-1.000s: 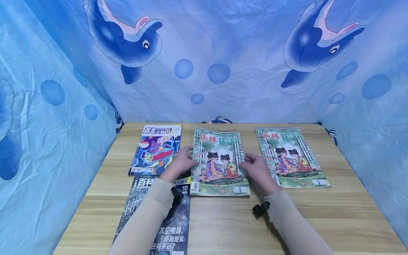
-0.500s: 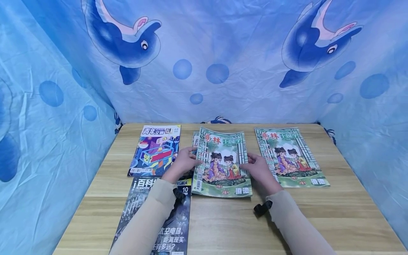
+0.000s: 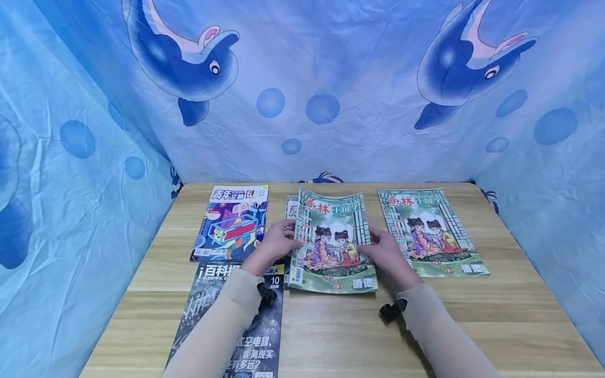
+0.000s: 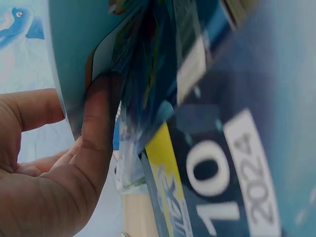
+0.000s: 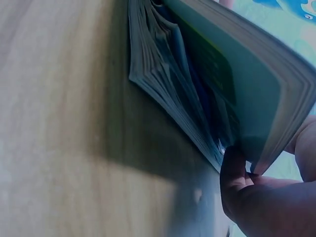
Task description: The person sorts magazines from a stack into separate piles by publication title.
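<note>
A green magazine (image 3: 333, 239) with two drawn figures on its cover is raised slightly at the table's middle. My left hand (image 3: 275, 242) pinches its left edge, thumb on the cover. On the opposite edge, my right hand (image 3: 386, 253) pinches it the same way. Under it lies another magazine (image 3: 291, 206), mostly hidden, its left strip showing. In the right wrist view, a gap separates the held magazine (image 5: 261, 94) from the pages (image 5: 153, 74) below, and the right hand (image 5: 271, 197) grips the upper one's corner. The left hand (image 4: 64, 182) grips an edge in the left wrist view.
A colourful magazine (image 3: 231, 226) lies at the back left, with a dark science magazine (image 3: 255, 325) in front of it, partly under the left sleeve. Another green magazine (image 3: 435, 233) lies on the right of the wooden table (image 3: 510, 325). A blue dolphin-print curtain (image 3: 326, 63) surrounds the table.
Both hands have lifted the green magazine and shifted it slightly right and toward me. The left strip of the magazine underneath has come into view.
</note>
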Demonstrator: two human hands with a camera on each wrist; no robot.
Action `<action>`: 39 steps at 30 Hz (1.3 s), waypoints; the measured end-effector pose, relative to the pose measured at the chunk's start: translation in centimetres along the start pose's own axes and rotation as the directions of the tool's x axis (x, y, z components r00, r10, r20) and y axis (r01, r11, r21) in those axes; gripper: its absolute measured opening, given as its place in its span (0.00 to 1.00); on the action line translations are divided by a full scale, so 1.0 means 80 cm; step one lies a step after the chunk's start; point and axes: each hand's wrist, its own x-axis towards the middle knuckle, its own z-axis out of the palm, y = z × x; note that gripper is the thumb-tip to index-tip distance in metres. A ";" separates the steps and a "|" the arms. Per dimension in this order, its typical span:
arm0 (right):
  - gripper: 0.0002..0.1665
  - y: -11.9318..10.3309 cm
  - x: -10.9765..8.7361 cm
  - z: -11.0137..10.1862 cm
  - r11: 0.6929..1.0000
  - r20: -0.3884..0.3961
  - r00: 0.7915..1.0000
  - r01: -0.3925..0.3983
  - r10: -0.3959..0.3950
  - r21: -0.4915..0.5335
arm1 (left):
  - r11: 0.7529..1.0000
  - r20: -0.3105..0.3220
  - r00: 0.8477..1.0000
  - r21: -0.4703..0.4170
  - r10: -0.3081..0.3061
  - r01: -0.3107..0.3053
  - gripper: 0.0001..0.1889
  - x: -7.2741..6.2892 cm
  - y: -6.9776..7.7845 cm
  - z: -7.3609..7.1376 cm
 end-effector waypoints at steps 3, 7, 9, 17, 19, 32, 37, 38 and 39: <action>0.48 0.000 -0.004 -0.005 1.000 0.001 1.000 0.000 0.000 -0.012 | 1.000 -0.001 1.000 -0.014 0.010 -0.010 0.39 -0.004 0.004 0.004; 0.49 -0.004 -0.011 -0.016 1.000 0.007 1.000 0.013 -0.012 -0.029 | 0.999 -0.004 1.000 -0.034 0.022 -0.022 0.39 -0.008 0.010 0.009; 0.48 -0.006 -0.015 -0.022 0.999 0.009 1.000 0.029 -0.028 -0.037 | 0.999 -0.007 0.999 -0.038 0.036 -0.036 0.39 -0.011 0.015 0.013; 0.50 -0.010 -0.021 -0.053 0.985 -0.021 0.999 0.032 -0.036 -0.168 | 0.994 -0.038 0.995 -0.046 0.095 -0.097 0.36 -0.019 0.035 0.040; 0.50 -0.010 -0.023 -0.061 0.981 -0.022 0.999 0.018 -0.023 -0.192 | 0.992 -0.037 0.993 -0.051 0.110 -0.112 0.35 -0.018 0.038 0.049; 0.51 -0.008 -0.030 -0.118 0.978 -0.059 0.998 -0.009 -0.004 -0.207 | 0.986 -0.032 0.991 -0.104 0.127 -0.130 0.35 -0.007 0.064 0.109; 0.50 -0.006 -0.028 -0.144 0.968 -0.106 0.994 -0.028 0.001 -0.251 | 0.980 -0.010 0.989 -0.135 0.149 -0.149 0.34 0.004 0.077 0.134; 0.50 -0.005 -0.027 -0.149 0.965 -0.115 0.993 -0.036 0.006 -0.260 | 0.980 -0.005 0.989 -0.128 0.151 -0.150 0.34 0.006 0.080 0.140; 0.50 -0.004 -0.026 -0.154 0.965 -0.118 0.993 -0.039 0.008 -0.261 | 0.981 0.001 0.988 -0.125 0.153 -0.151 0.35 0.008 0.082 0.145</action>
